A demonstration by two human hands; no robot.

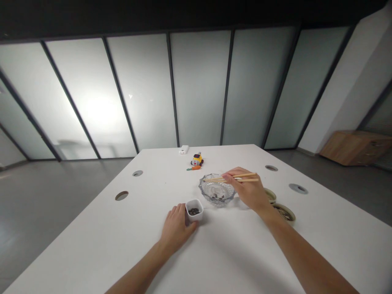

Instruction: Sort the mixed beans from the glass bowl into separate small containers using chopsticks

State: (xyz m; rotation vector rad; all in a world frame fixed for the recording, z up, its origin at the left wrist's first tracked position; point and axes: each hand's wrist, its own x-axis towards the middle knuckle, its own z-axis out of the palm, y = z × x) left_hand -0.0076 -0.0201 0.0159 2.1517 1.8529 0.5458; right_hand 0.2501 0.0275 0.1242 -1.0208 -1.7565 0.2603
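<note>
My left hand (pixel 177 226) is curled round the left side of a small square white cup (pixel 198 217), its thumb at the cup's near side. Dark seeds (pixel 194 211) lie in the bottom of that cup. A pair of wooden chopsticks (pixel 245 179) is gripped in my right hand (pixel 249 192), above the right side of a scalloped clear glass bowl (pixel 203 192). The chopstick tips point left, over the bowl's far left part; whether they pinch anything is too small to tell. Several dark and pale bits (pixel 218 197) rest in the bowl.
Two small greenish dishes, one farther (pixel 271 195) and one nearer (pixel 284 212), stand right of my right forearm. Beyond the bowl are an orange toy carrot (pixel 194 168), a yellow toy car (pixel 197 159) and a white device (pixel 183 149). Round holes (pixel 121 195) pierce the white table (pixel 147 212).
</note>
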